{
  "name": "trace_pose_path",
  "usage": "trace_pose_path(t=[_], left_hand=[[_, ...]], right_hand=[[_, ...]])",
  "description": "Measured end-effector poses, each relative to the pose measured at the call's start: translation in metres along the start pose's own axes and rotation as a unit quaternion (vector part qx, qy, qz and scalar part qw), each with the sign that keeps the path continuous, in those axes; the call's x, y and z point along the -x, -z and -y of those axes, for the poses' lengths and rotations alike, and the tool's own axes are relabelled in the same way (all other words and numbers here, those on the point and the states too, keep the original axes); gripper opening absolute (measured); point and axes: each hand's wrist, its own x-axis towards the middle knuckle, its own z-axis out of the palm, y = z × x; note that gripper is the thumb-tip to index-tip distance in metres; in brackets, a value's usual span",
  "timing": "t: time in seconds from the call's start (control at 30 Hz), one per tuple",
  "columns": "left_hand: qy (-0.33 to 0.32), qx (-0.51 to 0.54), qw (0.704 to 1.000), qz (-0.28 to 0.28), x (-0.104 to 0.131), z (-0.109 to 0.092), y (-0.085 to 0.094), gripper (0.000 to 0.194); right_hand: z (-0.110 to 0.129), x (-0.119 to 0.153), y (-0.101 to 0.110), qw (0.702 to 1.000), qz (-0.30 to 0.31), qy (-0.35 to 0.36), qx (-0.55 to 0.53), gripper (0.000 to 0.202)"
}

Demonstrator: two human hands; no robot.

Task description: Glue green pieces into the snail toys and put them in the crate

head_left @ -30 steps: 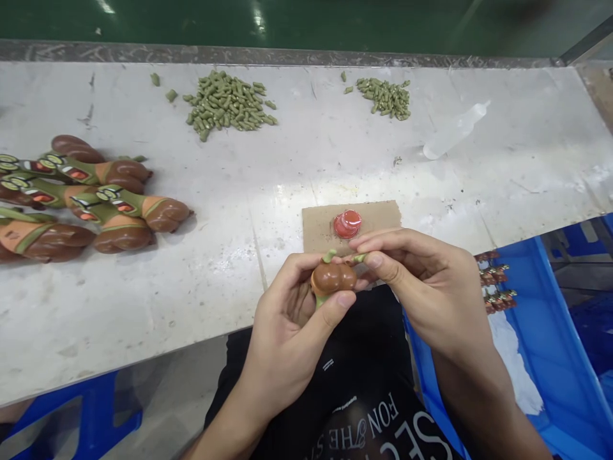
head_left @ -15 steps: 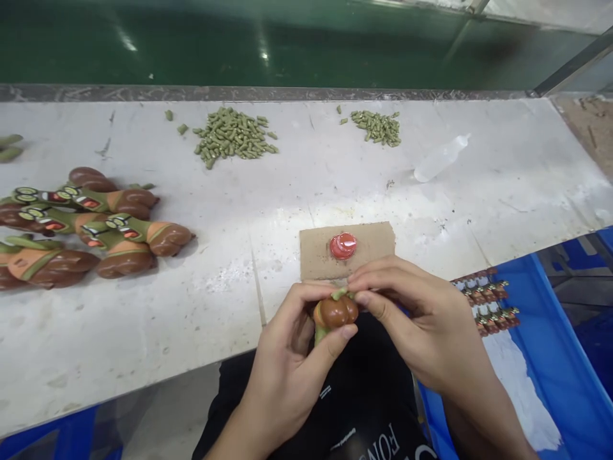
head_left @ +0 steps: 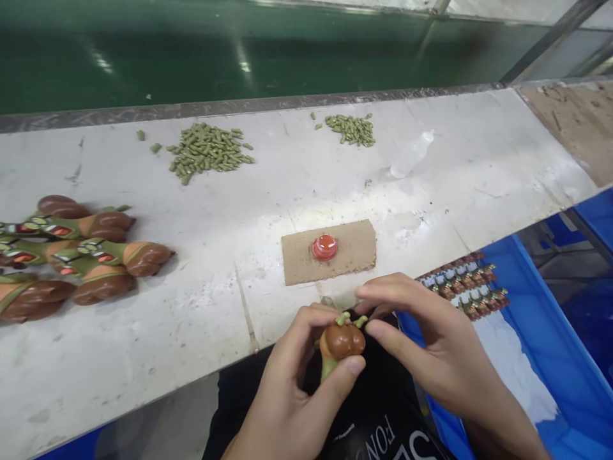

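Observation:
My left hand (head_left: 301,383) grips a small brown and green figurine (head_left: 343,342) between thumb and fingers, below the cardboard. Two short green pieces stick out at the figurine's top. Just right of it is my right hand (head_left: 421,338), its thumb and forefinger apart beside the right green piece, with nothing visible between them. A red, glossy round cap (head_left: 325,247) sits on a brown cardboard piece (head_left: 352,252) on the table. Two piles of small green pieces, a larger one (head_left: 205,150) and a smaller one (head_left: 352,130), lie farther back.
Several brown and green figurines (head_left: 105,281) lie at the left of the white table (head_left: 191,345). A translucent bottle (head_left: 412,155) lies at the back right. Below the table's right edge, a blue bin (head_left: 536,306) holds rows of small figurines (head_left: 472,287) and white sheeting.
My right fingers have come away from the figurine and spread. Both green pieces at its top now show. The camera view has shifted and tilted.

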Motion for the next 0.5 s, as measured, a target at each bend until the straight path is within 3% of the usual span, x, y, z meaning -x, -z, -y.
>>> trace_pose_path(t=[0.07,0.13,0.27,0.33,0.43,0.5], left_hand=[[0.107,0.017,0.992,0.059,0.006,0.001,-0.009,0.021],[0.181,0.04,0.976,0.117,0.006,0.009,-0.022,0.026],[0.213,0.033,0.962,0.168,-0.008,0.037,-0.052,0.022],[0.223,0.003,0.956,0.192,-0.016,0.051,-0.066,0.019],[0.238,-0.023,0.944,0.23,-0.02,0.064,-0.08,0.021],[0.248,-0.039,0.936,0.245,-0.019,0.068,-0.084,0.031]], right_hand=[[0.001,0.022,0.012,0.997,-0.036,0.008,0.07,0.047],[0.0,0.043,0.02,0.984,-0.014,0.044,0.171,0.051],[-0.013,0.076,0.018,0.953,0.138,0.033,0.267,0.059],[-0.024,0.088,0.012,0.952,0.162,-0.007,0.259,0.056],[-0.04,0.107,0.008,0.956,0.129,-0.043,0.259,0.049],[-0.056,0.121,0.016,0.958,0.071,-0.07,0.267,0.042]])
